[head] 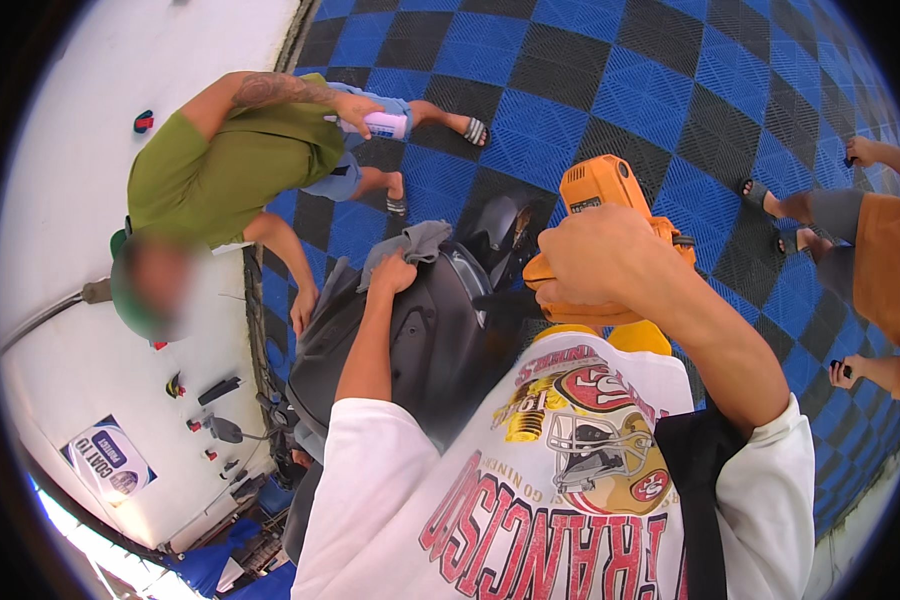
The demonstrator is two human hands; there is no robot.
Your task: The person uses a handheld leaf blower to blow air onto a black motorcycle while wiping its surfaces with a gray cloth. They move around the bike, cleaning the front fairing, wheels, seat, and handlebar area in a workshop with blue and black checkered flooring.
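Observation:
My left hand (394, 274) holds a grey cloth (426, 241) against the rear of a matte dark motor scooter (390, 337). My right hand (596, 255) is wrapped around the handle of an orange cordless blower (604, 182). The blower's dark nozzle (506, 304), blurred, points left toward the scooter's tail. Just ahead of the nozzle is the scooter's tail light (466, 274). Below it shows part of the rear wheel area (504, 225).
Across the scooter a person in a green shirt (232, 172) holds a bottle (379, 125); their other hand (304, 307) is by the scooter. Another person (881, 262) stands at right. Blue and black tiles (555, 60) cover the floor. Parts hang on the white wall (52, 360).

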